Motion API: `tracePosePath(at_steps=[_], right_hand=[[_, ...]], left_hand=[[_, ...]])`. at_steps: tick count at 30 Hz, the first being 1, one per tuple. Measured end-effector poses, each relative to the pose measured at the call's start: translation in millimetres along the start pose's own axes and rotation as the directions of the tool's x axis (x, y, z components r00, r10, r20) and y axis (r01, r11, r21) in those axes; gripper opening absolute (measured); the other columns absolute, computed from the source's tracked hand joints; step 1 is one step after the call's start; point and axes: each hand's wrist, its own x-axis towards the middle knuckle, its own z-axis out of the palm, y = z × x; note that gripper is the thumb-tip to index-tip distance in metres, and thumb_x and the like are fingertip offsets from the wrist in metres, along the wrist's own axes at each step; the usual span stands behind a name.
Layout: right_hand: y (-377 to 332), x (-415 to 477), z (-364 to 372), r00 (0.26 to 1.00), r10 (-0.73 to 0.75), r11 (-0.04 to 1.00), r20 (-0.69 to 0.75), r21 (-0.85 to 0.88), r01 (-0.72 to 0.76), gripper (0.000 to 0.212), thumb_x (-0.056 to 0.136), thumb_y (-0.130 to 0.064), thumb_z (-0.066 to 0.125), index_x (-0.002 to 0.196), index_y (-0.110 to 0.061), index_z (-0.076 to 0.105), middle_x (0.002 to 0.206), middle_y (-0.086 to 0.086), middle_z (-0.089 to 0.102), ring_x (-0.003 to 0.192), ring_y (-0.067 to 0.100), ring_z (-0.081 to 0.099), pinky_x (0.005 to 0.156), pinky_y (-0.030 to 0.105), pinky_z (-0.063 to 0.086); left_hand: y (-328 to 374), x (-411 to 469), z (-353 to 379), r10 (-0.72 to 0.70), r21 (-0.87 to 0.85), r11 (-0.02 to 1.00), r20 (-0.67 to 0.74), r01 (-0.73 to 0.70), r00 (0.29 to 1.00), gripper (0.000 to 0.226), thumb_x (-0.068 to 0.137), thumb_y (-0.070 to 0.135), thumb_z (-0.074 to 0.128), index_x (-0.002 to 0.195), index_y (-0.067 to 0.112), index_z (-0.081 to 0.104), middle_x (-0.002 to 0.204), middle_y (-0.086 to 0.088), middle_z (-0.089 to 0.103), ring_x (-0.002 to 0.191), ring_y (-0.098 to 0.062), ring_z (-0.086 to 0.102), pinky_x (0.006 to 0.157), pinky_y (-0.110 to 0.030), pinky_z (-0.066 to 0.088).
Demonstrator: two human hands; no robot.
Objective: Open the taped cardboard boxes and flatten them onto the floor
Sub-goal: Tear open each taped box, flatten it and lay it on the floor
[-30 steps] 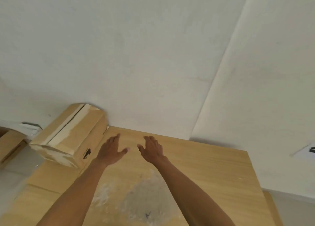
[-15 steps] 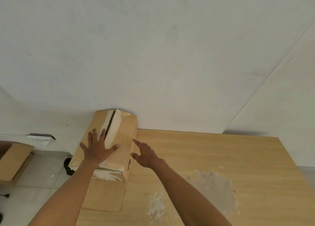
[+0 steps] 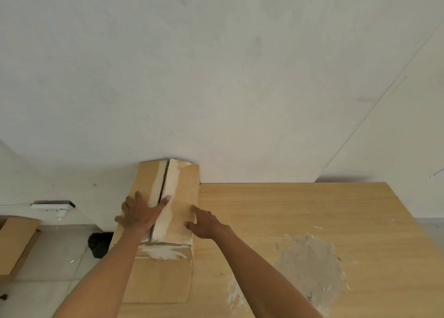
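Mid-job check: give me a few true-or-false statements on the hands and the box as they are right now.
1. The left hand lies flat on top of the cardboard box. True.
2. Unbroken tape covers the box's top seam. False: a dark gap runs along the seam between pale torn strips.
3. The right hand grips a knife. False: it holds nothing, and its fingers touch the right part of the box top.
4. The table has a worn grey patch. True.
5. More cardboard shows at the left edge of the view. True.
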Motion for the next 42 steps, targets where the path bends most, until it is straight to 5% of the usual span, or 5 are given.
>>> tracePosePath(at_steps=[9, 21, 32, 39, 42], right_hand=[[-8, -3, -12, 0.983, 0.17, 0.963, -0.073, 0.225, -0.15, 0.077, 0.094, -0.054, 0.056, 0.151, -0.007, 0.033, 0.15, 0.015, 0.044, 0.135, 0.038, 0.044, 0.109, 0.046, 0.041], [93, -48, -87, 0.862, 0.449, 0.882, -0.234, 0.273, -0.385, 0.063, 0.094, -0.051, 0.056, 0.137, -0.006, 0.05, 0.138, 0.013, 0.055, 0.127, 0.034, 0.053, 0.099, 0.042, 0.046], [195, -85, -105, 0.776, 0.534, 0.845, -0.335, 0.247, -0.475, 0.136, 0.065, -0.089, 0.058, 0.158, -0.006, 0.005, 0.163, 0.021, 0.014, 0.15, 0.039, 0.017, 0.115, 0.056, 0.027], [253, -112, -150, 0.883, 0.384, 0.759, -0.271, 0.637, -0.134, 0.068, 0.086, -0.053, 0.064, 0.135, -0.008, 0.053, 0.127, 0.01, 0.061, 0.113, 0.028, 0.06, 0.094, 0.044, 0.053], [278, -135, -183, 0.931, 0.324, 0.552, -0.167, 0.833, -0.042, 0.041, 0.091, -0.047, 0.064, 0.114, -0.014, 0.07, 0.11, 0.008, 0.074, 0.104, 0.027, 0.068, 0.092, 0.046, 0.056]], left_hand=[[-4, 6, 7, -0.136, -0.171, 0.975, 0.058, 0.144, 0.989, 0.136, 0.049, 0.091, 0.069, 0.146, 0.007, 0.025, 0.146, -0.02, 0.037, 0.133, -0.043, 0.039, 0.103, -0.064, 0.04], [112, -77, 62, 0.084, -0.126, 0.991, 0.237, -0.055, 0.968, 0.151, 0.05, 0.091, 0.069, 0.157, 0.005, 0.005, 0.157, -0.018, 0.024, 0.142, -0.04, 0.03, 0.11, -0.055, 0.038], [229, -172, 135, 0.169, -0.18, 0.978, 0.395, -0.105, 0.903, 0.16, 0.056, 0.087, 0.067, 0.148, 0.005, -0.035, 0.163, -0.017, -0.018, 0.149, -0.044, 0.002, 0.119, -0.054, 0.024], [247, -171, 137, 0.217, -0.352, 0.935, 0.472, -0.043, 0.855, 0.148, 0.066, 0.077, 0.069, 0.152, 0.012, -0.032, 0.165, -0.014, -0.021, 0.153, -0.038, -0.008, 0.123, -0.053, 0.009], [230, -158, 117, 0.351, -0.554, 0.833, 0.524, -0.003, 0.776, 0.128, 0.066, 0.07, 0.067, 0.16, 0.018, -0.003, 0.158, -0.009, 0.025, 0.141, -0.031, 0.033, 0.12, -0.053, 0.026]])
